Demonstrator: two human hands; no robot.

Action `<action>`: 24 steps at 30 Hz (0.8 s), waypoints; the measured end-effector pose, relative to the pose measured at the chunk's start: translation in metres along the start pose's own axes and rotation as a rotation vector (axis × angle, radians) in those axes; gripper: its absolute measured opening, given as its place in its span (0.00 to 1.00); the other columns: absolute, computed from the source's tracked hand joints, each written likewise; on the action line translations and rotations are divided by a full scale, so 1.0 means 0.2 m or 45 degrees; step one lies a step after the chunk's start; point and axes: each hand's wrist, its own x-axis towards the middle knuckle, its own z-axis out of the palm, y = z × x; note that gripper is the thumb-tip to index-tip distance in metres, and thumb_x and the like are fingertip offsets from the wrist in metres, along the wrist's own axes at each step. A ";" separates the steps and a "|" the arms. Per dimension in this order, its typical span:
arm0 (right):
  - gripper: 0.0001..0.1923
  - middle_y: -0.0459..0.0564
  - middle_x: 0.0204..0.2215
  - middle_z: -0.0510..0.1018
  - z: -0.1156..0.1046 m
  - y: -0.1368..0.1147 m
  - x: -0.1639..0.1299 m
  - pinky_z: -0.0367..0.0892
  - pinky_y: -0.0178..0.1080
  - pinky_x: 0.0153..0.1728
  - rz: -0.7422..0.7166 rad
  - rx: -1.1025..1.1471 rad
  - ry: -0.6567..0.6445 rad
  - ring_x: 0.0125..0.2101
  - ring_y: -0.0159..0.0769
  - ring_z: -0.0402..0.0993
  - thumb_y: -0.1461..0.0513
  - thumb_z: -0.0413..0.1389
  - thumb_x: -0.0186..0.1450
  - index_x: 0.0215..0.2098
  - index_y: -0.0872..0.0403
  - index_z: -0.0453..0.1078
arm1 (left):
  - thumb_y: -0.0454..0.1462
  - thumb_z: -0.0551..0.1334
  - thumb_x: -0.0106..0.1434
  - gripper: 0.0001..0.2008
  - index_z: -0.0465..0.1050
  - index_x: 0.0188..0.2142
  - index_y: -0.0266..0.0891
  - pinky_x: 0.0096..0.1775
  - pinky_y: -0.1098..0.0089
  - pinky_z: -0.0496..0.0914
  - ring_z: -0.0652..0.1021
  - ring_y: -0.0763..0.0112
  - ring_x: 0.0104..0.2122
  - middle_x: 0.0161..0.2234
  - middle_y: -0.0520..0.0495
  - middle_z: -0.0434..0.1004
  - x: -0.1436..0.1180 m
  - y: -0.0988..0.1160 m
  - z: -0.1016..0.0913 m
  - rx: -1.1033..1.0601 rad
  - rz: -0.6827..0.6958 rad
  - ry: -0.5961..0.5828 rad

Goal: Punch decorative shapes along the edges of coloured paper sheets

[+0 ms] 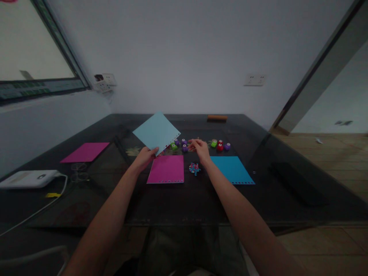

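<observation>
My left hand [147, 155] pinches the near corner of a light blue paper sheet [156, 131] and holds it tilted above the dark table [184, 199]; small holes run along the sheet's right edge. My right hand [200, 148] hovers with fingers apart, reaching toward a row of small coloured paper punches [184, 144], with more punches [220, 145] to its right. Below the hands lie a magenta sheet [166, 169], a pile of tiny punched scraps [194, 168] and a darker blue sheet [231, 169].
Another magenta sheet [85, 151] lies at the left. A white device [28, 178] with a cable sits near the left edge. A brown block [217, 117] rests at the table's far side. Wall sockets [254, 79] are behind.
</observation>
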 end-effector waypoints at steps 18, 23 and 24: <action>0.22 0.60 0.40 0.76 0.19 0.07 0.05 0.63 0.42 0.40 0.012 -1.474 -0.017 0.43 0.46 0.70 0.49 0.53 0.60 0.42 0.57 0.72 | 0.29 0.61 0.55 0.07 0.72 0.36 0.29 0.30 0.75 0.70 0.77 0.72 0.26 0.30 0.43 0.79 -0.04 0.06 0.03 -0.143 -0.022 0.088; 0.18 0.61 0.42 0.74 0.21 0.08 0.04 0.63 0.41 0.42 -0.014 -1.548 -0.003 0.44 0.46 0.69 0.53 0.56 0.59 0.41 0.58 0.72 | 0.32 0.63 0.55 0.08 0.73 0.36 0.29 0.29 0.75 0.69 0.76 0.73 0.25 0.31 0.41 0.79 -0.04 0.05 0.04 -0.095 -0.041 0.063; 0.17 0.61 0.42 0.74 0.21 0.08 0.05 0.63 0.41 0.42 -0.015 -1.543 -0.010 0.44 0.46 0.70 0.54 0.56 0.59 0.41 0.58 0.72 | 0.32 0.63 0.55 0.09 0.73 0.36 0.29 0.29 0.75 0.69 0.76 0.74 0.25 0.32 0.41 0.79 -0.04 0.05 0.05 -0.087 -0.045 0.047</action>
